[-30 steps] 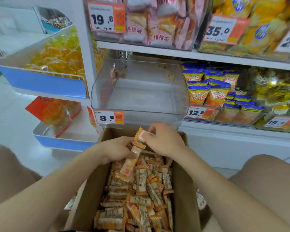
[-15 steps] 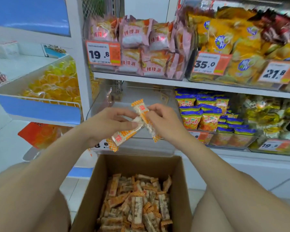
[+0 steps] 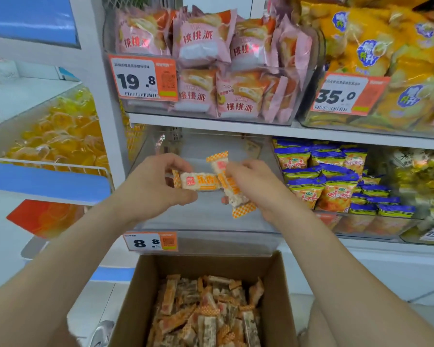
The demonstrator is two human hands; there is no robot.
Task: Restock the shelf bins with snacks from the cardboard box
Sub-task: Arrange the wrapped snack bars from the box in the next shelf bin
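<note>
**Two snack bars held at the mouth of the 8.8 bin**

The left hand [image 3: 158,184] has its fingers curled over the top and its thumb beneath, pinching one snack bar [image 3: 198,182] that lies about level, label side toward the camera. The right hand [image 3: 257,187] grips a second snack bar [image 3: 221,164] that stands tilted, its checkered upper end leaning left and its lower end poking out under the palm. The two bars meet and overlap between the hands. Neither hand is spread wide; each is closed around its own bar.

That makes two bars in hand, one apiece. Both hands are raised in front of a transparent bin [image 3: 211,230], above its front wall, which carries a price tag [image 3: 149,241] reading 8.8. Directly below stands the cardboard box [image 3: 130,309], flaps open, holding a loose heap of the same bars [image 3: 206,314], too many to count.

On the shelf [image 3: 236,128] above sits a bin of pink pastry packs [image 3: 206,43] tagged 19.8, and to its right a bin of yellow bags [image 3: 386,58] tagged 35.0. Beside the transparent bin, on the right, are blue-and-orange packs [image 3: 331,179], stacked in rows. To the left, a separate blue-fronted rack [image 3: 48,182] holds yellow jelly cups [image 3: 58,136]. Three price tags can be read in full; a fourth at the right edge is cut off. The floor [image 3: 0,246] is pale and tiled, and the person's bare forearms reach up from the bottom corners.
</note>
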